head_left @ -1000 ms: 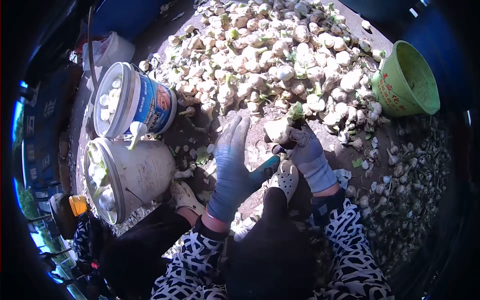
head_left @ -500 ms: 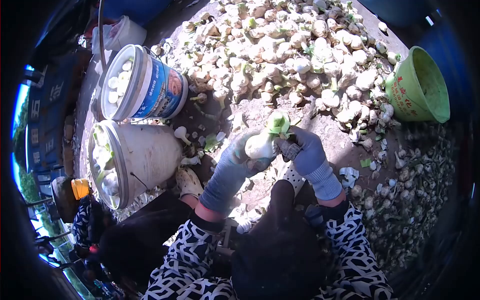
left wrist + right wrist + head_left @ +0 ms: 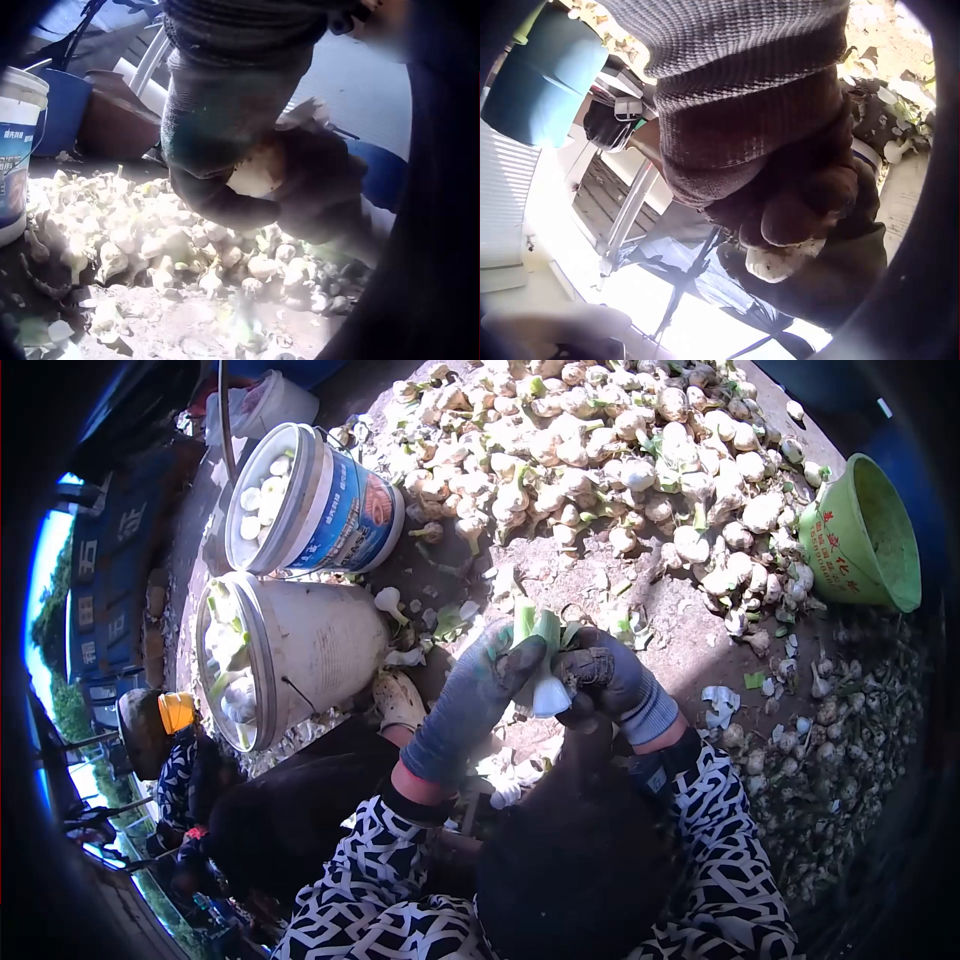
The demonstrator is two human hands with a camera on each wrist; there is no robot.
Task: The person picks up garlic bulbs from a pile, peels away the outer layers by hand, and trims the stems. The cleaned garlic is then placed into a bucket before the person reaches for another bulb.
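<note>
Both gloved hands meet low over the ground in front of the person, around one garlic bulb [image 3: 550, 697] with a thick green stem on top. The left hand [image 3: 482, 685] grips the bulb from the left, its thumb against the stem. From the other side the right hand [image 3: 612, 675], its glove fingertips dark with dirt, pinches at the bulb's outer layers with curled fingers. In the left wrist view, part of the pale bulb [image 3: 259, 174] shows between the gloves. The right wrist view shows a white bit of the bulb [image 3: 780, 262] under the right fingers.
A large heap of garlic [image 3: 600, 450] lies ahead. At left, a blue-labelled bucket [image 3: 350, 510] and a white bucket [image 3: 320, 645] lean over, both holding bulbs. A green bucket [image 3: 825, 555] stands at right, near shaded smaller bulbs [image 3: 830, 740]. Peelings [image 3: 720, 705] litter the ground.
The right hand has brought the bulb from near the heap to the left hand, which has closed round it. The bulb has since turned, its stem now pointing up and away.
</note>
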